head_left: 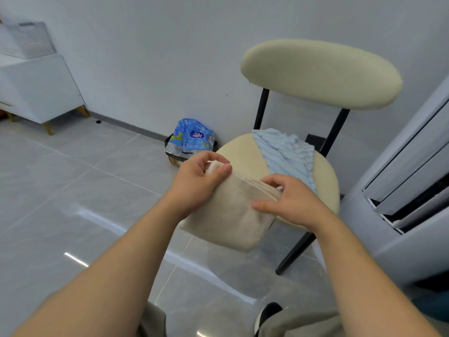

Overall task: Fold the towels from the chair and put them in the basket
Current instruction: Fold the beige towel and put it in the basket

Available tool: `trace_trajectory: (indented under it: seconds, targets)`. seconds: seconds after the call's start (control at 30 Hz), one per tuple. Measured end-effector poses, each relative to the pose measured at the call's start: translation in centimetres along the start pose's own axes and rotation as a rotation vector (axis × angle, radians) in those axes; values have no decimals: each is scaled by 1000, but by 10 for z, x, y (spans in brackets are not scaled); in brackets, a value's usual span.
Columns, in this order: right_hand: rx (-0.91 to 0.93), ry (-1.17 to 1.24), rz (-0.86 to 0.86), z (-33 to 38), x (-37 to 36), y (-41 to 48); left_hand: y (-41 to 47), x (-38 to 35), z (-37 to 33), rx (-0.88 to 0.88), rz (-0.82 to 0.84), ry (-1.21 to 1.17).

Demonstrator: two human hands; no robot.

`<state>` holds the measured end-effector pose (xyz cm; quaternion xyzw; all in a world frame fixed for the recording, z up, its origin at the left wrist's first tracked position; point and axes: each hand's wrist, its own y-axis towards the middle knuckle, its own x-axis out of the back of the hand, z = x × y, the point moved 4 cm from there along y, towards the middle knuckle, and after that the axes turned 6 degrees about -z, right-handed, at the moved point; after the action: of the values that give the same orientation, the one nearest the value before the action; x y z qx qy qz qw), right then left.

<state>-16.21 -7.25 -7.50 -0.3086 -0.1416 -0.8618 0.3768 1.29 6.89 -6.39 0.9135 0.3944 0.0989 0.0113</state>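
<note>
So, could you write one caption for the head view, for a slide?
The left hand and right hand hold a folded beige towel by the chair, where a blue towel lies.

A blue striped towel (286, 152) lies on the chair seat (244, 154).

- left hand (198, 182) is at the far left corner of the folded beige cloth towel (230, 222), with the thumb and curled fingers pinching the stacked edges there
- right hand (295, 203) is on the towel's right edge, fingers curled over the layers and thumb lying flat across the near face
- left forearm (116, 251) and right forearm (359, 263) are both bare and angle in toward the towel from below
- the hands aren't touching, the towel is held up between them
</note>
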Motion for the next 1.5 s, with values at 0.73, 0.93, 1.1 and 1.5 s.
trace_trajectory:
  seconds: [0.73,0.93,1.1,1.5]
  targets:
    - [388,-401,-311,29,-14,-10,4,10,20,316,405,78]
    - [544,-359,-533,28,-9,-12,5,33,32,445,495,55]
    - [606,-352,-582,31,-11,-14,3,28,40,630,295,100]
    - [683,-390,-563,33,-20,-14,-13,10,44,897,347,97]
